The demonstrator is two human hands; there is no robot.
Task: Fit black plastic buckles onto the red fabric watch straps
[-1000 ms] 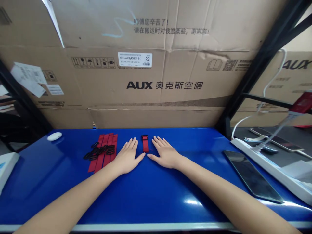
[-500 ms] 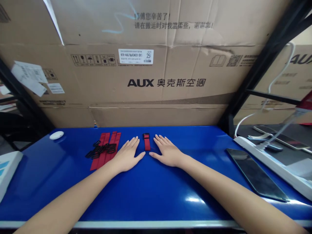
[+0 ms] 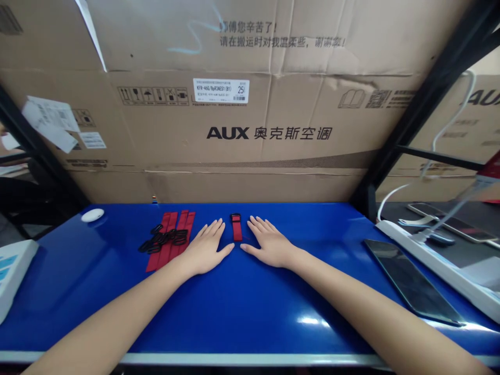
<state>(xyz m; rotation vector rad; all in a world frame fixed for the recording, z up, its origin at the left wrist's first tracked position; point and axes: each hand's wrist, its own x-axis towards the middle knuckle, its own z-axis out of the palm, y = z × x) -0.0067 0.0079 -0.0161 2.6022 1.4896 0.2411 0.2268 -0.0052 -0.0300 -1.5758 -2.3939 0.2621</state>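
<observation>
My left hand (image 3: 207,247) lies flat on the blue tabletop (image 3: 234,307), thumb stretched out, holding nothing. Flat as well, my right hand (image 3: 269,243) rests opposite it with its fingers spread a little. Between the two hands lies a short red strap (image 3: 237,230) with a black buckle (image 3: 235,216) at its far end; neither hand grips it. Left of my left hand are several red webbing strips (image 3: 165,252) side by side, partly hidden by that hand and forearm. A pile of black buckles (image 3: 160,238) sits across these strips.
A large cardboard box (image 3: 242,156) stands along the back edge. At right are a dark phone (image 3: 410,281) and a white power strip (image 3: 441,265) with a cable. A white oval object (image 3: 92,215) and a white device (image 3: 15,273) lie at left.
The view has shifted very slightly. Both hands, the strap and the pile stay where they were on the table.
</observation>
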